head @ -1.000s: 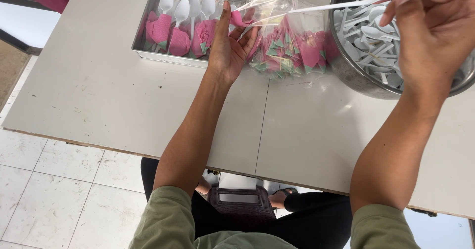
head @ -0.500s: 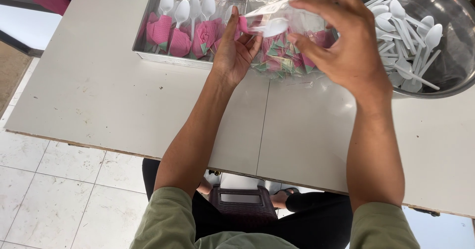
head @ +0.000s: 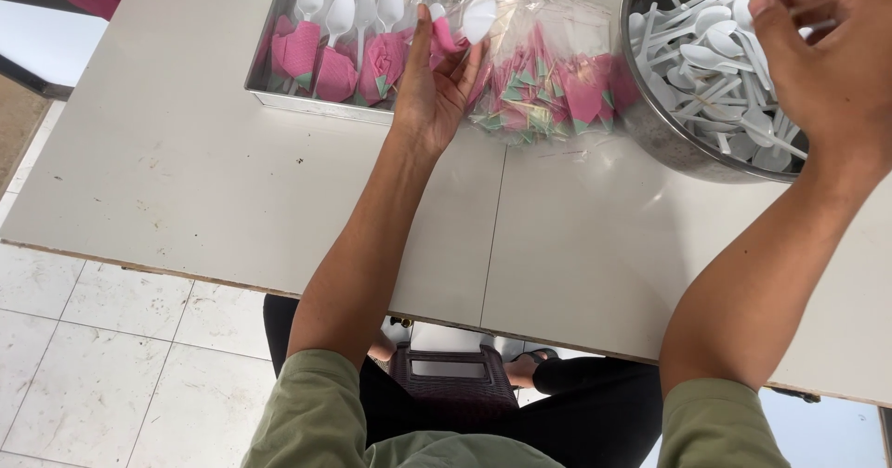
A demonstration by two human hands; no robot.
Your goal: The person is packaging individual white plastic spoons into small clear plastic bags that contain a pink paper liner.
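Left fingers: the left hand point(head: 435, 92) stands palm-up with its fingers point(head: 423, 40) loosely curled around a white plastic spoon point(head: 478, 17) partly sleeved in a pink paper wrap point(head: 444, 33); thumb and fingertips pinch it.
Held spoon's axis: bowl up and away from the palm, handle running back down into the fingers, slightly tilted toward the right.
Right fingers: the right hand point(head: 832, 54) hovers over the steel bowl point(head: 669, 143), fingers bent downward and partly spread; whether they pinch anything cannot be told.
Loose spoons point(head: 706, 59): directly beneath and just left of the right fingertips, heaped crosswise, handles pointing every way. The right hand is much the nearer.
Beyond the left fingers: a clear bag of pink folded wraps point(head: 557, 92), touching the hand's far side, between it and the bowl.
Further left: a metal tray point(head: 269, 96) with finished wrapped spoons point(head: 339, 45) standing in a row, bowls up.
Beneath all: the pale table point(head: 186, 189).
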